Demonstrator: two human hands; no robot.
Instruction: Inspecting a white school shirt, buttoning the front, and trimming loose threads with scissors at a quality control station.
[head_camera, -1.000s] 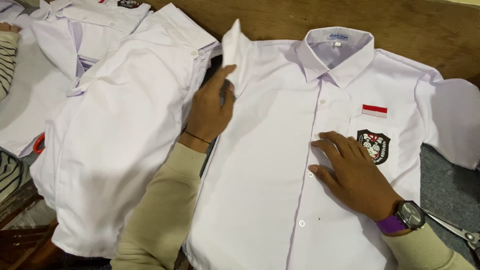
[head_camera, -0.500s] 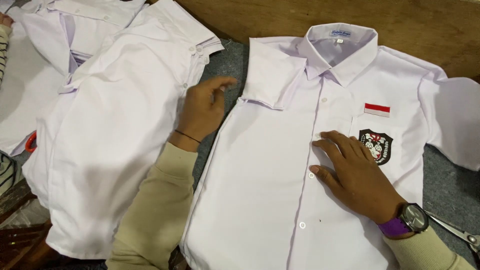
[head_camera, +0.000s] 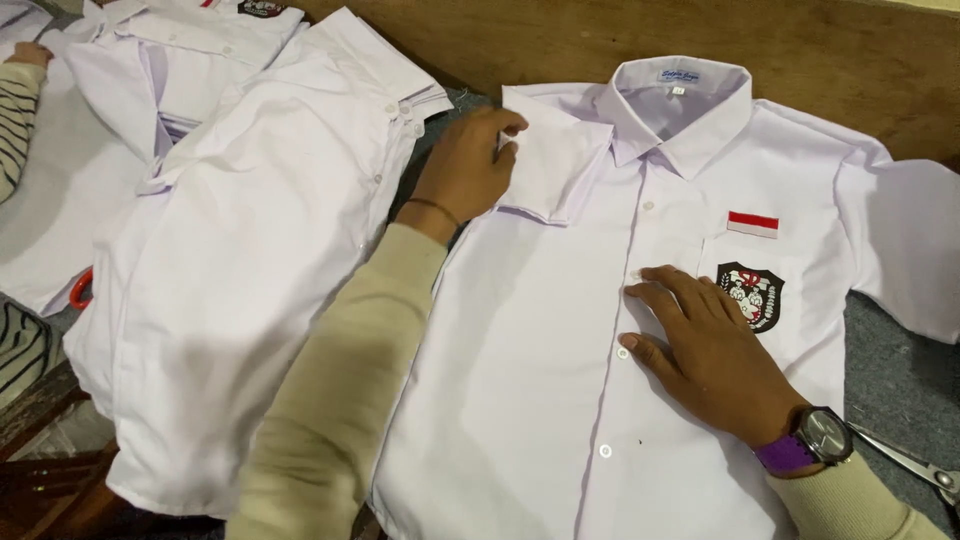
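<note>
On the white shirt (head_camera: 540, 400), left hand (head_camera: 465, 170) pinches the folded sleeve (head_camera: 550, 165).

You are at a garment workbench, in what looks like a small tailoring or uniform-finishing workshop. A white uniform shirt (head_camera: 560, 380) with a chest badge and a small flag patch lies buttoned and flat on a grey cloth-covered table (head_camera: 890, 350), and more identical white shirts (head_camera: 230, 260) sit piled just beside it on your left. Scissors (head_camera: 920, 465) rest on the grey surface near your right wrist, and a red-handled tool (head_camera: 80, 290) peeks from under the pile. A bare wooden board (head_camera: 560, 40) backs the table, and another person's striped sleeve (head_camera: 18, 120) works at the far left.
</note>
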